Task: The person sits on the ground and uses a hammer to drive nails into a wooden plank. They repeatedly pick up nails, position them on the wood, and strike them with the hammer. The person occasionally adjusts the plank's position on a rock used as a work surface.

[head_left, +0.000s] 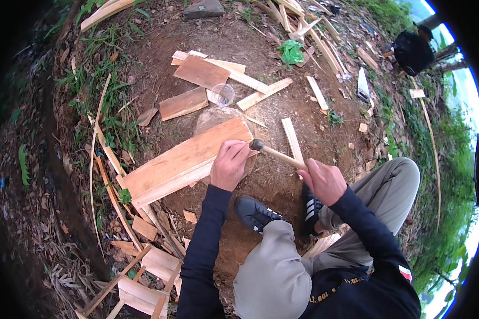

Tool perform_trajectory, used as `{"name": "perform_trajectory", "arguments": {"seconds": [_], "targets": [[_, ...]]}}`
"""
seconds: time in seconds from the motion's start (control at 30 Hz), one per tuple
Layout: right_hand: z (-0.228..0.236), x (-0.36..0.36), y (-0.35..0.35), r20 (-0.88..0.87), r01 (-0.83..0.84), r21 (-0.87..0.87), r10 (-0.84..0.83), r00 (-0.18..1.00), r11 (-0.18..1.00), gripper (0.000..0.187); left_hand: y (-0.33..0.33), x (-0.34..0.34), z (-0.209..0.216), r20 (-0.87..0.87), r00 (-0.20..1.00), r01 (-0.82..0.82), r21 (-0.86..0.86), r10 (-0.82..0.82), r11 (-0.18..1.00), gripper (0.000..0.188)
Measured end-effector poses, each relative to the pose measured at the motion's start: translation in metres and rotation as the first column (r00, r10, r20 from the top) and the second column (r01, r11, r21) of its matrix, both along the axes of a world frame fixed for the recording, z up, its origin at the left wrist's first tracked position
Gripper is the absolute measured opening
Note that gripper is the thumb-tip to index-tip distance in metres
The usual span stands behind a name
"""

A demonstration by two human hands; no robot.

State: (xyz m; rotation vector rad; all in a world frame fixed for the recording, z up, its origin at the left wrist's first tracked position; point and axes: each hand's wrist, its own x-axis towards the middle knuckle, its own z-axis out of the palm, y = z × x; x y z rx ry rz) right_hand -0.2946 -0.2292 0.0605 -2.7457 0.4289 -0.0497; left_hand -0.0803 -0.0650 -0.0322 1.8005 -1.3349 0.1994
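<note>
A wide, light wooden board (181,154) lies slantwise in front of me, its far right end resting on a stone (210,118). My left hand (230,166) is at that end, thumb and fingers pinched together at the board's edge. Whatever they pinch is too small or too hidden to make out. My right hand (324,182) is closed around the wooden handle of a hammer (281,157). The hammer's dark head is right beside my left fingertips, over the board's end. Whether it touches anything there, I cannot tell.
Beyond the board lie brown planks (201,72), a clear plastic cup (223,94) and loose wood strips (265,93). A green plastic bag (291,52) and a handsaw (363,85) lie farther right. A slatted wooden frame (143,290) stands at lower left. My shoes (258,213) are near the stone.
</note>
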Motion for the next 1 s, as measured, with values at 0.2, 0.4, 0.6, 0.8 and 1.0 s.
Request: {"name": "perform_trajectory", "arguments": {"seconds": [0.2,0.4,0.6,0.8,1.0], "targets": [[0.005,-0.004,0.001,0.145,-0.014,0.070,0.004,0.989,0.997,0.028,-0.001,-0.002,0.002,-0.015,1.000,-0.007,-0.015,0.007,1.000,0.029],[0.007,-0.003,-0.003,0.058,-0.027,0.121,0.020,0.998,0.992,0.027,-0.001,-0.001,0.003,-0.011,1.000,-0.016,-0.007,0.015,1.000,0.030],[0.000,0.001,-0.006,0.006,-0.057,0.046,0.057,0.998,0.997,0.028,-0.002,-0.002,0.004,-0.028,1.000,-0.012,-0.014,0.012,1.000,0.029],[0.012,0.000,-0.003,0.046,-0.005,0.089,0.001,0.999,0.996,0.029,0.000,-0.001,0.001,0.003,1.000,-0.005,-0.009,0.005,1.000,0.027],[0.016,0.001,-0.004,0.086,-0.015,0.084,0.007,0.996,0.996,0.029,-0.002,0.000,0.004,0.011,1.000,-0.007,0.001,0.007,1.000,0.027]]}}
